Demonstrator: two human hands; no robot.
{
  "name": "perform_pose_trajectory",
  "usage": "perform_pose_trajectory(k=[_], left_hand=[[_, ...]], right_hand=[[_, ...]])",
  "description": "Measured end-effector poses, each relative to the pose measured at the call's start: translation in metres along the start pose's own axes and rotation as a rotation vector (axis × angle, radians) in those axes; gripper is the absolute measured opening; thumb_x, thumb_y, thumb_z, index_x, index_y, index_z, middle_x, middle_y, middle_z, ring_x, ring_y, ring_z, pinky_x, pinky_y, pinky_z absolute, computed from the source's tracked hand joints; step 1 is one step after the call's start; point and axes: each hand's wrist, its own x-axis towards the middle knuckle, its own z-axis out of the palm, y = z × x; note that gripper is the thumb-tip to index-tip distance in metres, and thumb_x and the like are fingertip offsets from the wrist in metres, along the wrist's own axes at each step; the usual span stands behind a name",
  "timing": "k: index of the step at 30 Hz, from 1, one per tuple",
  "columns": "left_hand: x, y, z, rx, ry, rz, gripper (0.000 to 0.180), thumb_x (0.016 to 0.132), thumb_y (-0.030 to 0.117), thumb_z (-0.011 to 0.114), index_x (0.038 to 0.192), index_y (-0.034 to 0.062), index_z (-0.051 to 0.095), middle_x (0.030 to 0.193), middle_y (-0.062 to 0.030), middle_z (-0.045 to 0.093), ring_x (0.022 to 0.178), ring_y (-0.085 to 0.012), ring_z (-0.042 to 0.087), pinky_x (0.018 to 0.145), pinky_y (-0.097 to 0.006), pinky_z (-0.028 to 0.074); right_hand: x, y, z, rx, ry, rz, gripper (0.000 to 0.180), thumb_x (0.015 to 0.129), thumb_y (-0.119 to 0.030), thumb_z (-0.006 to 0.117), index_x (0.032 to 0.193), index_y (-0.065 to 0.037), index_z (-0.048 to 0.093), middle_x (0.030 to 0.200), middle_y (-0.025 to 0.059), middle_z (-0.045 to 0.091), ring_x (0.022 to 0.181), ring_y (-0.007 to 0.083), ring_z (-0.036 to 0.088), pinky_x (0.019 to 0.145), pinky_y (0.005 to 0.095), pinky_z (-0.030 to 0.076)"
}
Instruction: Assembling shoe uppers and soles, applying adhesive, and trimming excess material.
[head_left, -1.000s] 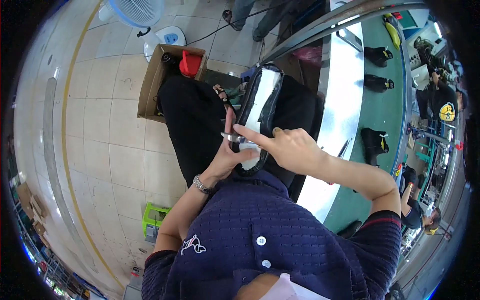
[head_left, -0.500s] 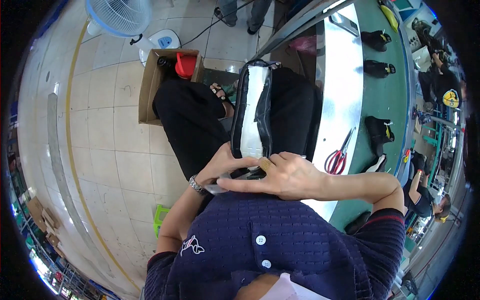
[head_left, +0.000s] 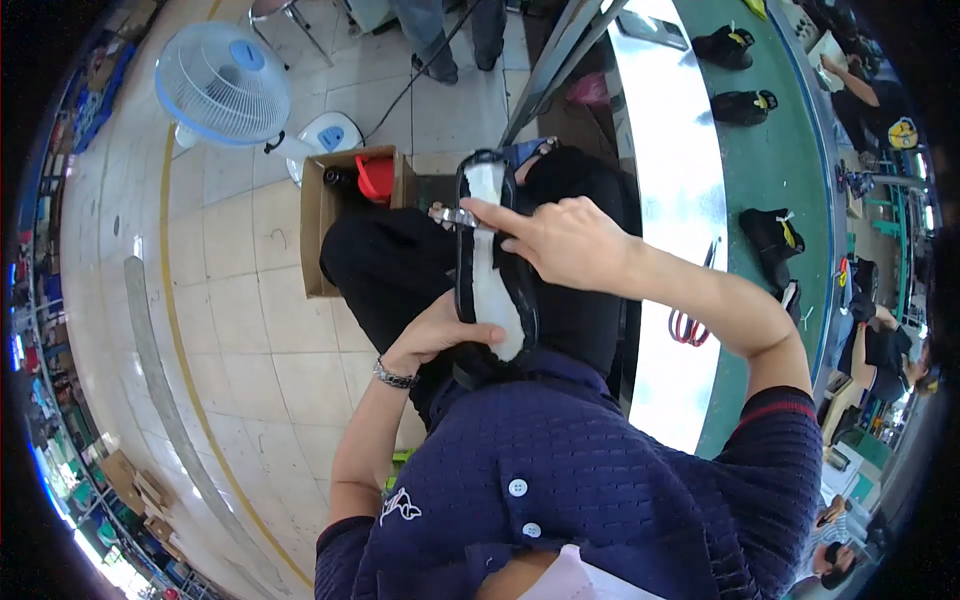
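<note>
A black shoe (head_left: 488,285) lies sole side up over my lap, its toe-to-heel length pointing away from me. A white board runs down its underside between folded black edges. My left hand (head_left: 440,330) grips the shoe's near end, with the thumb pressed on the white board and the other fingers hidden beneath. Across the far half of the shoe reaches my right hand (head_left: 570,240), fingers bent and index extended. A small shiny silvery strip (head_left: 456,216) shows at its index fingertip, over the shoe; its exact kind cannot be made out.
Right of my legs runs a metal work surface (head_left: 668,260) with red-handled scissors (head_left: 690,328) and a phone (head_left: 652,30). Beyond it, several black shoes (head_left: 768,240) stand on a green conveyor. A cardboard box (head_left: 314,240) and a fan (head_left: 225,85) stand ahead left.
My right hand has moved from the shoe's near end to its far half, with the shiny strip. My left thumb now presses on the white board.
</note>
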Motion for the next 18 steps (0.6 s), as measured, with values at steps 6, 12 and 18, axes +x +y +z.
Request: perform_pose_trajectory(k=[6, 12, 18], left_hand=[[0.043, 0.034, -0.003, -0.414, 0.096, -0.057, 0.072, 0.084, 0.020, 0.073, 0.141, 0.0065, 0.032, 0.124, -0.0061, 0.054, 0.107, -0.0161, 0.057, 0.092, -0.031, 0.048], [0.022, 0.039, 0.008, -0.211, 0.116, 0.074, 0.087, 0.076, 0.017, 0.079, 0.145, 0.0043, 0.027, 0.133, -0.0098, 0.048, 0.119, -0.0184, 0.049, 0.102, -0.032, 0.039], [0.033, 0.002, 0.004, 0.292, 0.087, 0.534, 0.134, 0.060, 0.006, 0.089, 0.153, 0.0129, -0.008, 0.155, -0.0146, 0.016, 0.141, -0.0230, 0.024, 0.115, -0.036, 0.021]], right_hand=[[-0.039, 0.006, 0.007, 0.215, 0.264, 0.061, 0.055, 0.094, -0.024, 0.055, 0.145, -0.019, 0.035, 0.069, 0.0150, 0.065, 0.054, 0.0291, 0.064, 0.049, 0.0367, 0.049], [-0.090, 0.017, 0.018, 1.334, 0.355, 0.411, 0.034, 0.096, -0.030, 0.054, 0.116, -0.003, 0.059, 0.075, 0.0035, 0.064, 0.072, 0.0088, 0.061, 0.065, 0.0256, 0.046], [-0.099, 0.027, 0.055, 1.535, 0.164, 0.368, 0.023, 0.080, -0.005, 0.069, 0.100, -0.004, 0.059, 0.085, 0.0099, 0.067, 0.074, 0.0138, 0.062, 0.072, 0.0264, 0.050]])
